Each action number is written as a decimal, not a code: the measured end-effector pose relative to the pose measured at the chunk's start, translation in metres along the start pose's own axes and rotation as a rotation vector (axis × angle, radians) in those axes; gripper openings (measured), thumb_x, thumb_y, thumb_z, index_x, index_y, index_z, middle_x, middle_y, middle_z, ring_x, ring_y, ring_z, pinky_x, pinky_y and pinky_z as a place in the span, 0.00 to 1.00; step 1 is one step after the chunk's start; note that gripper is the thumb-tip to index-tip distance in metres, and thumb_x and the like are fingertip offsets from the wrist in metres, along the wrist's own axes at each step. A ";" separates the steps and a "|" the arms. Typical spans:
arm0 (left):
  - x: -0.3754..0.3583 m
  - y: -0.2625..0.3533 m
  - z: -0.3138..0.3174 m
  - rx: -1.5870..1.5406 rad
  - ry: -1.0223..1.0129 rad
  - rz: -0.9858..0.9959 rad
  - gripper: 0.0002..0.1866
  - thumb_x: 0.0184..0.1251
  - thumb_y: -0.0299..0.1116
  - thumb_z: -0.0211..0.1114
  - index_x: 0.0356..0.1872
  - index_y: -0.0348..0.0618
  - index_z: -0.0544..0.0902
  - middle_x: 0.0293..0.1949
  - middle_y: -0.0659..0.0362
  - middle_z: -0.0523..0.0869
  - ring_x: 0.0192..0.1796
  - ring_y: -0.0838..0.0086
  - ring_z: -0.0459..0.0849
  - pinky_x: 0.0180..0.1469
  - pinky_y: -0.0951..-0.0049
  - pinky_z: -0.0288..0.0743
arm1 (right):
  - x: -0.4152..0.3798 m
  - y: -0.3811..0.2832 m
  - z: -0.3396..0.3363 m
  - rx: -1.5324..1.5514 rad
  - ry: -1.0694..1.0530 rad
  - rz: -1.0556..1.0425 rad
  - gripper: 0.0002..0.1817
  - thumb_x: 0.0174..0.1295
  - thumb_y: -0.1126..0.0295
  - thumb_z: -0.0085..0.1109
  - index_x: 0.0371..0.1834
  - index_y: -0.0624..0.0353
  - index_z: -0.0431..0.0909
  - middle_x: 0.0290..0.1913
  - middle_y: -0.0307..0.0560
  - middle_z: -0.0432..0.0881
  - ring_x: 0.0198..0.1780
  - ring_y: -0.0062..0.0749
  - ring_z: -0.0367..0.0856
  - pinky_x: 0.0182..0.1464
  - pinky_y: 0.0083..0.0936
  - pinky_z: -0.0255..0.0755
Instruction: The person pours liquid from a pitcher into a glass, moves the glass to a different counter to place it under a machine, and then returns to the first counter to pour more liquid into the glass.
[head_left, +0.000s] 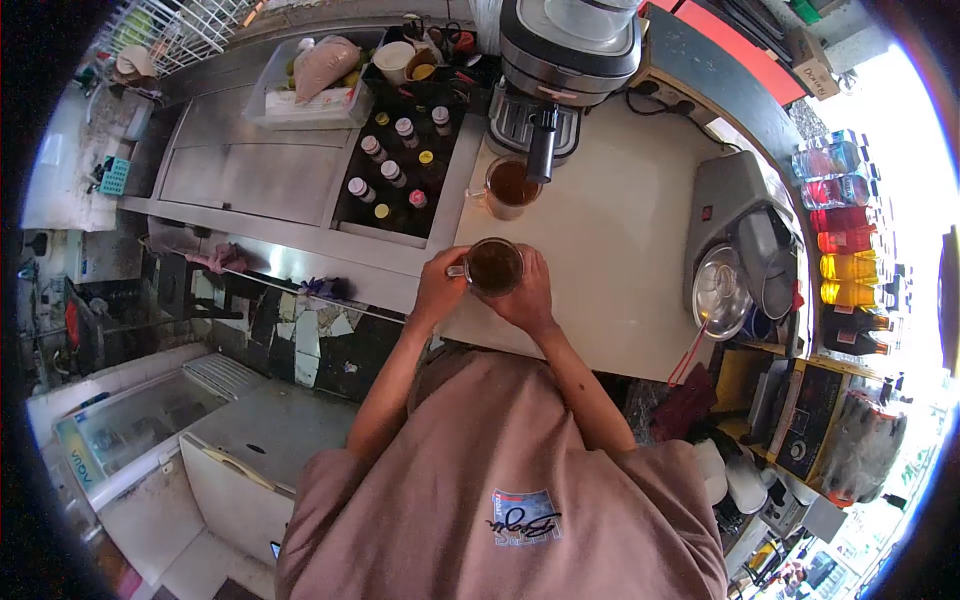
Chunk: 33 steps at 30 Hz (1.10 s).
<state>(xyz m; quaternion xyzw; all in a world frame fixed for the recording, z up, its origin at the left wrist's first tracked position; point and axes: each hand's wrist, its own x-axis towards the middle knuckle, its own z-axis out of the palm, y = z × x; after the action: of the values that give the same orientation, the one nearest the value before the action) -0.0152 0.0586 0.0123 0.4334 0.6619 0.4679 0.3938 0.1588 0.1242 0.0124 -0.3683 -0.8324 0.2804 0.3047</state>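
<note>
A clear glass mug of dark brown liquid (495, 267) is between my two hands, near the front edge of the pale counter. My left hand (440, 288) is closed at the mug's handle on its left side. My right hand (530, 293) is wrapped round the mug's right side and lower part. A second glass mug (508, 192), also with brown liquid, stands just beyond, its handle pointing left. Behind it is an espresso machine (560, 60), its black portafilter handle (541, 145) sticking out over that mug's right edge.
Several capped bottles (393, 173) stand in a dark recess at the left. Behind them is a plastic tub (308, 100) with bags inside. A grey machine (735, 200) and a metal strainer (722, 290) with a red handle sit at the right of the counter (630, 230).
</note>
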 end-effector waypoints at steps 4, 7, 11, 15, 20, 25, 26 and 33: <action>0.001 -0.009 0.002 0.020 0.026 0.052 0.18 0.61 0.20 0.66 0.54 0.38 0.84 0.48 0.50 0.88 0.51 0.64 0.88 0.53 0.69 0.80 | -0.001 0.003 0.004 -0.028 0.020 -0.043 0.36 0.48 0.55 0.80 0.58 0.59 0.75 0.54 0.51 0.76 0.57 0.48 0.75 0.60 0.43 0.69; -0.001 -0.001 0.002 -0.032 0.026 -0.016 0.17 0.61 0.18 0.64 0.53 0.37 0.84 0.48 0.52 0.87 0.50 0.67 0.87 0.52 0.70 0.79 | -0.002 0.001 0.003 -0.050 0.029 -0.022 0.36 0.48 0.55 0.80 0.57 0.60 0.75 0.54 0.51 0.76 0.56 0.48 0.76 0.59 0.43 0.69; -0.002 0.003 -0.001 -0.084 -0.013 0.024 0.17 0.61 0.17 0.61 0.53 0.36 0.84 0.48 0.55 0.87 0.49 0.71 0.85 0.51 0.72 0.78 | -0.001 -0.002 -0.001 -0.003 0.014 0.011 0.36 0.48 0.55 0.79 0.57 0.60 0.75 0.53 0.51 0.77 0.56 0.50 0.76 0.60 0.43 0.69; -0.002 -0.002 -0.001 -0.139 -0.037 -0.035 0.18 0.62 0.17 0.61 0.53 0.35 0.83 0.47 0.56 0.86 0.48 0.75 0.83 0.50 0.73 0.77 | -0.002 0.000 0.001 -0.037 0.034 -0.014 0.37 0.49 0.53 0.79 0.58 0.61 0.75 0.53 0.52 0.77 0.57 0.51 0.76 0.61 0.44 0.69; -0.011 -0.003 -0.002 -0.068 0.006 -0.057 0.16 0.65 0.20 0.63 0.53 0.35 0.83 0.51 0.56 0.87 0.50 0.77 0.83 0.50 0.73 0.78 | -0.005 -0.003 0.000 -0.035 0.025 0.046 0.39 0.49 0.51 0.78 0.59 0.62 0.74 0.55 0.53 0.77 0.59 0.51 0.76 0.63 0.44 0.69; -0.024 -0.011 -0.002 0.005 0.131 0.118 0.21 0.67 0.23 0.65 0.61 0.37 0.78 0.53 0.54 0.86 0.51 0.74 0.84 0.54 0.72 0.77 | -0.009 0.001 -0.007 0.067 0.079 -0.007 0.49 0.45 0.49 0.81 0.66 0.63 0.67 0.60 0.58 0.75 0.62 0.58 0.75 0.64 0.46 0.70; -0.030 -0.014 0.000 0.010 0.116 0.123 0.21 0.67 0.23 0.65 0.61 0.37 0.78 0.53 0.54 0.86 0.51 0.74 0.84 0.54 0.72 0.77 | -0.011 0.001 -0.011 0.065 0.094 0.002 0.49 0.45 0.49 0.81 0.66 0.63 0.67 0.60 0.58 0.75 0.62 0.58 0.75 0.64 0.46 0.70; -0.085 -0.011 0.003 0.261 0.274 0.073 0.10 0.63 0.23 0.66 0.45 0.38 0.80 0.38 0.56 0.84 0.41 0.69 0.84 0.47 0.68 0.75 | -0.039 -0.004 -0.043 0.205 0.046 0.130 0.49 0.47 0.57 0.82 0.70 0.62 0.65 0.65 0.59 0.73 0.68 0.55 0.72 0.69 0.43 0.68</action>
<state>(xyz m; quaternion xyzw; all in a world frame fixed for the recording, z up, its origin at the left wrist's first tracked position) 0.0120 -0.0224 0.0108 0.4367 0.7484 0.4465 0.2233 0.2087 0.1013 0.0315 -0.3948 -0.7665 0.3747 0.3408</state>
